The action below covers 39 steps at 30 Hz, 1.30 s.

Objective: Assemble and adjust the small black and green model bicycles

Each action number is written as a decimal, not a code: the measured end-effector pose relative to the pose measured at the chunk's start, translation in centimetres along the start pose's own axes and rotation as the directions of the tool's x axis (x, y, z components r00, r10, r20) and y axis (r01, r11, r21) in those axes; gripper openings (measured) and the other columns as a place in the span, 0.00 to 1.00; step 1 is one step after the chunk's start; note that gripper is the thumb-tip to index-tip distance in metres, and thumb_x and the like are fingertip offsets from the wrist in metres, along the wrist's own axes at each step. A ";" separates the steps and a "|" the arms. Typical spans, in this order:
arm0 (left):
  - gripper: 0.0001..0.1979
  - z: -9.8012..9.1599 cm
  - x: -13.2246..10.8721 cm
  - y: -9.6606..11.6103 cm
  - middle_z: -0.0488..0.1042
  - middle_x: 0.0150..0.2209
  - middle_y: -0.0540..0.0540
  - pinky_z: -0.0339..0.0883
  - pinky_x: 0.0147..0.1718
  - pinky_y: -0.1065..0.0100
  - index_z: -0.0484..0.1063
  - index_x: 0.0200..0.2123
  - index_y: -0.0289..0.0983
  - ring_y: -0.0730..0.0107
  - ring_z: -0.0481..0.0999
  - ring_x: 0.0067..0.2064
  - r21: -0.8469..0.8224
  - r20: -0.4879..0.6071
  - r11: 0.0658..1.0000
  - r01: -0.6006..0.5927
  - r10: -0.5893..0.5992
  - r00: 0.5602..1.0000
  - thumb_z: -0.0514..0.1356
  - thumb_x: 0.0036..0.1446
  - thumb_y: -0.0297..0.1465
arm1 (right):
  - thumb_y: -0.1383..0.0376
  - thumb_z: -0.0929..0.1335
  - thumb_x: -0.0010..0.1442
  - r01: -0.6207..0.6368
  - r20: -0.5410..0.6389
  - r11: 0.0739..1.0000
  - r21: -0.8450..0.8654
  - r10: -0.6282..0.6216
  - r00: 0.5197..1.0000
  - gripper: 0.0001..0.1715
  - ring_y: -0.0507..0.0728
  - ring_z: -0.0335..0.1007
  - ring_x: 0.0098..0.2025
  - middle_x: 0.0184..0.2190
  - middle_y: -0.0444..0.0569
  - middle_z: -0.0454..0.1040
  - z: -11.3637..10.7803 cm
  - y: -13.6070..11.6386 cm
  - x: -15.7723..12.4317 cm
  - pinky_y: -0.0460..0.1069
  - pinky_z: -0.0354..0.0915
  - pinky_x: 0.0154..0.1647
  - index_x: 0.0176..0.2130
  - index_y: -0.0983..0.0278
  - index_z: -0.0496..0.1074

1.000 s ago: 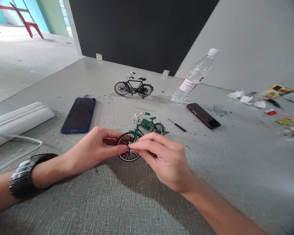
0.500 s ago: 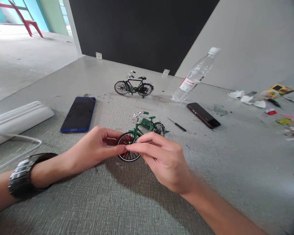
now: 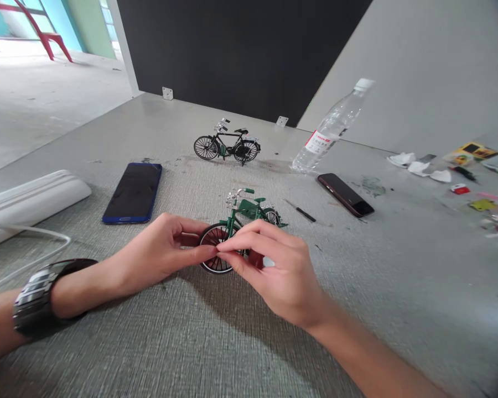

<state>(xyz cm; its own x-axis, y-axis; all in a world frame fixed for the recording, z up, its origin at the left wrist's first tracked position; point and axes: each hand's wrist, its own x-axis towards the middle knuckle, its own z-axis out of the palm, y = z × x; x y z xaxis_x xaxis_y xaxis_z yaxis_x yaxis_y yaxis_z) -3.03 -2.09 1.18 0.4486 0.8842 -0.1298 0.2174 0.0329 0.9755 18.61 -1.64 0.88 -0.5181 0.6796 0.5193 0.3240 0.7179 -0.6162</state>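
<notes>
A green model bicycle (image 3: 231,225) stands upright on the grey table, its front wheel toward me. My left hand (image 3: 172,246) grips that front wheel, thumb on the near side and fingers reaching behind it. With thumb and forefinger pinched at the wheel's hub, my right hand (image 3: 276,265) covers part of the wheel and the lower frame. Whatever small part lies between the right fingertips is hidden. Behind, a black model bicycle (image 3: 228,145) stands on its own. A thin screwdriver (image 3: 305,214) with a black handle lies to the right of the green one.
A blue phone (image 3: 133,193) lies at left, beside a white device (image 3: 37,204) with a cable. To the right are a dark phone (image 3: 345,194) and a clear plastic bottle (image 3: 330,130). Small packets and scraps (image 3: 481,188) are scattered far right. A black panel (image 3: 240,55) rises behind.
The fingers of my right hand have shifted their pinch at the hub, the thumb now showing below the forefinger. My left hand keeps its grip, and the bicycle has barely moved.
</notes>
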 end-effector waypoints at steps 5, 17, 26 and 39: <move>0.12 0.0 -0.1 0.1 0.84 0.41 0.47 0.73 0.45 0.65 0.83 0.45 0.39 0.61 0.80 0.46 -0.027 0.013 1.000 0.003 -0.002 1.000 0.64 0.60 0.34 | 0.67 0.71 0.65 -0.012 -0.017 0.999 -0.033 0.011 1.000 0.03 0.48 0.72 0.31 0.36 0.46 0.76 0.1 0.0 -0.1 0.43 0.70 0.31 0.40 0.62 0.78; 0.12 0.1 -0.1 0.3 0.84 0.42 0.46 0.74 0.46 0.63 0.83 0.44 0.38 0.59 0.81 0.46 -0.033 -0.004 0.999 0.002 -0.002 1.000 0.64 0.60 0.36 | 0.68 0.70 0.66 0.062 -0.024 0.995 -0.080 -0.064 0.998 0.04 0.49 0.75 0.35 0.36 0.46 0.78 0.1 0.4 0.0 0.43 0.71 0.35 0.41 0.63 0.77; 0.13 0.1 -0.1 0.3 0.84 0.42 0.45 0.75 0.47 0.61 0.82 0.44 0.36 0.58 0.81 0.46 -0.051 -0.018 0.999 0.010 -0.011 1.000 0.64 0.60 0.37 | 0.67 0.67 0.69 0.091 0.037 0.975 -0.201 -0.086 0.996 0.07 0.49 0.76 0.35 0.39 0.47 0.79 0.0 0.4 -0.2 0.43 0.69 0.31 0.44 0.62 0.77; 0.14 0.2 -0.2 0.4 0.84 0.41 0.45 0.76 0.47 0.60 0.83 0.44 0.37 0.57 0.81 0.46 -0.030 -0.029 1.000 0.007 -0.008 1.000 0.65 0.59 0.38 | 0.67 0.67 0.70 0.159 0.067 0.920 -0.357 -0.145 0.987 0.07 0.47 0.76 0.33 0.37 0.44 0.80 -0.4 0.2 -0.1 0.43 0.69 0.34 0.43 0.61 0.76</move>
<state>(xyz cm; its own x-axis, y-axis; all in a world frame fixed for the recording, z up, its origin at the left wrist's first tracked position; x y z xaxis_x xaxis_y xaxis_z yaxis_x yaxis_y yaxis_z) -2.85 -2.31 1.52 0.4217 0.8970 -0.1321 0.1940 0.0531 0.9796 19.06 -1.50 0.96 -0.6116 0.5567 0.5622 0.4985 0.8229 -0.2726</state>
